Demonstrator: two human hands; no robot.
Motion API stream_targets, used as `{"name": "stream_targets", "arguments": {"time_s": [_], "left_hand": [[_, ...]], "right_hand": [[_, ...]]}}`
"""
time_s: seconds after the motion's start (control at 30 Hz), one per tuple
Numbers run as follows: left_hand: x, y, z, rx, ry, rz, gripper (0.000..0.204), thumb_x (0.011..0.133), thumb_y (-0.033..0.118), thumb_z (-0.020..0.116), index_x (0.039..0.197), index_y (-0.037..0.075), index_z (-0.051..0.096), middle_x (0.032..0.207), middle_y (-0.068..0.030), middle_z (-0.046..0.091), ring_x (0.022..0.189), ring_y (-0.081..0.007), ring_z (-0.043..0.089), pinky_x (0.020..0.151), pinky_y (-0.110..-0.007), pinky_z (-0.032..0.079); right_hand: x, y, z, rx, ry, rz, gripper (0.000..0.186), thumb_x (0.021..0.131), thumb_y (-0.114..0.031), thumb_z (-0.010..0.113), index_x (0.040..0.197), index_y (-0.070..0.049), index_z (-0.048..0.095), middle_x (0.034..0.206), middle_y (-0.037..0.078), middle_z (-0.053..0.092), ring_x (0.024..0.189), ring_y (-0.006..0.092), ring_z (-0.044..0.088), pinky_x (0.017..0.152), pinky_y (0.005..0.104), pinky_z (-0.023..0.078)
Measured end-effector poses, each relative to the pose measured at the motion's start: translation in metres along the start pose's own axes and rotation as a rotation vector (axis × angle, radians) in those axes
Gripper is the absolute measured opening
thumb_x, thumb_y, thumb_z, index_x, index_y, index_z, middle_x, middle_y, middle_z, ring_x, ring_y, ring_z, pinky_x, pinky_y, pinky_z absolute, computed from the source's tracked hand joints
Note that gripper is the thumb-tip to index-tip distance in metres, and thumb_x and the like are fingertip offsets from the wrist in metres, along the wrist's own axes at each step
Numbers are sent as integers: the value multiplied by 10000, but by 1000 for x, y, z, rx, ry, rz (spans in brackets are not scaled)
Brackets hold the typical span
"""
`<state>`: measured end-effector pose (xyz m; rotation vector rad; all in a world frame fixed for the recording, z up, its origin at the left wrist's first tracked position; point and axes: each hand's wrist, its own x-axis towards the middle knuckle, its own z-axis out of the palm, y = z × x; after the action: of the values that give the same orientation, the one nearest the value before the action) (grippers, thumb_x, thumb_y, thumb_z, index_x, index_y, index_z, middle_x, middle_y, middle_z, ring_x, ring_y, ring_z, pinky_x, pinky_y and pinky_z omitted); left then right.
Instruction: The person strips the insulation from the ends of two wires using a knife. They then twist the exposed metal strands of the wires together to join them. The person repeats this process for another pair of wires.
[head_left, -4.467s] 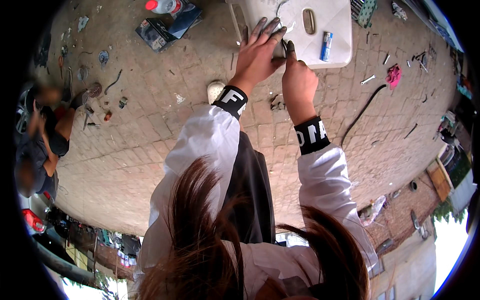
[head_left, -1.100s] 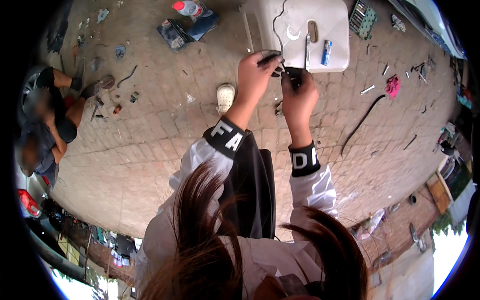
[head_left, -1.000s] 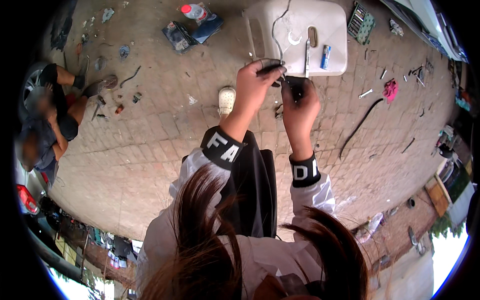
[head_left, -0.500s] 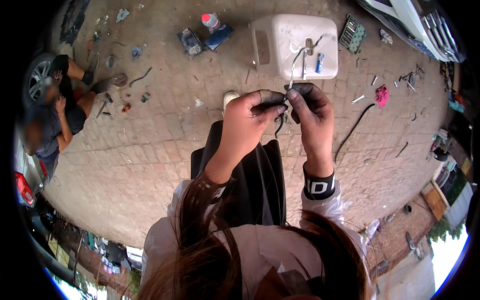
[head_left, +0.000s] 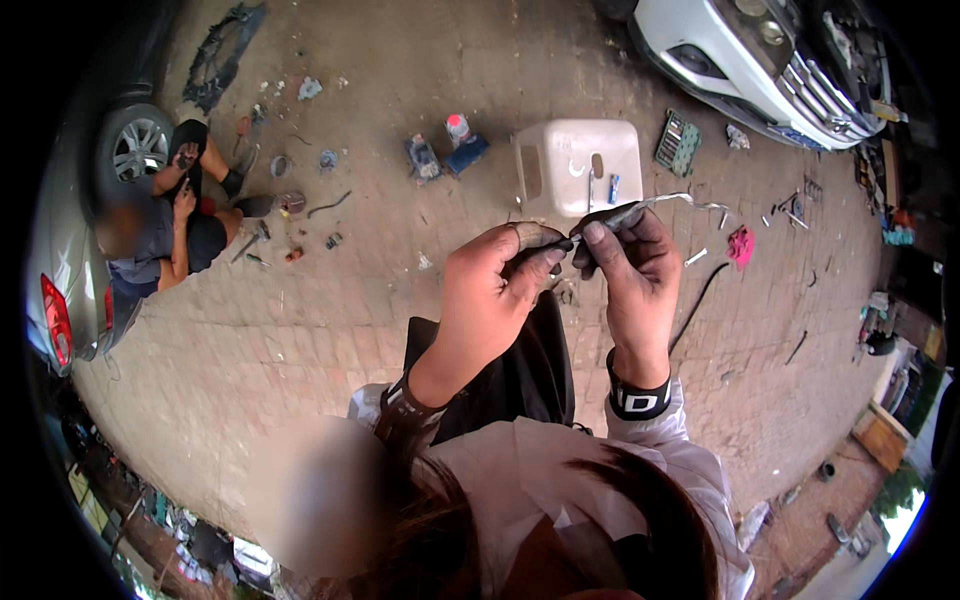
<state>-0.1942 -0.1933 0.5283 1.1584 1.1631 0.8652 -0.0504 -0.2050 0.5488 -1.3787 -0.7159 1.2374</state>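
My left hand [head_left: 492, 290] and my right hand [head_left: 636, 275] meet in front of my body, fingertips dark with grime. Both are closed in a pinch on a thin wire [head_left: 683, 197]. Its pale, silvery length runs out beyond my right fingers and bends to the right; a short dark stretch lies between the two pinches. Fingers hide the rest of it. Just beyond my hands stands a beige plastic stool [head_left: 560, 140], carrying a small blue-and-white tube [head_left: 614, 188] and a slim metallic strip [head_left: 591, 190].
At left a person [head_left: 150, 235] sits by a car wheel [head_left: 138, 145]. A white car front [head_left: 700, 70] stands at upper right. On the paving lie a green tool case [head_left: 679, 142], a pink cloth [head_left: 740, 246], a wrench [head_left: 696, 257], a black hose [head_left: 698, 308] and a red-capped bottle [head_left: 458, 128].
The wire's silvery length, earlier pointing up and away, now stretches to the right. Its dark tail no longer hangs visibly below my fingers. The view has shifted, showing more of the white car.
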Motion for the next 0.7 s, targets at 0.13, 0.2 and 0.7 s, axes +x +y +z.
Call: {"name": "stream_targets", "arguments": {"time_s": [0.13, 0.2, 0.7], "left_hand": [[-16, 42, -11, 44, -71, 210, 116, 850, 67, 659, 926, -20, 658, 695, -80, 618, 616, -105, 566, 576, -255, 453], [-26, 60, -17, 10, -140, 230, 119, 855, 73, 654, 926, -23, 660, 699, -76, 623, 636, -108, 569, 590, -258, 455], [-86, 110, -45, -428, -290, 126, 144, 921, 87, 585, 1007, -25, 613, 832, -52, 659, 649, -79, 564, 548, -187, 440]], "right_hand": [[-25, -32, 7, 133, -32, -118, 121, 890, -39, 625, 827, -29, 522, 733, 15, 600, 591, 39, 496, 520, 188, 392], [-36, -51, 12, 206, -71, -88, 125, 891, -44, 625, 824, -38, 519, 720, 5, 587, 574, 31, 469, 501, 185, 355], [-92, -93, 44, 529, -323, -30, 85, 921, -72, 585, 863, -65, 523, 849, 40, 631, 783, 111, 603, 709, 257, 477]]}}
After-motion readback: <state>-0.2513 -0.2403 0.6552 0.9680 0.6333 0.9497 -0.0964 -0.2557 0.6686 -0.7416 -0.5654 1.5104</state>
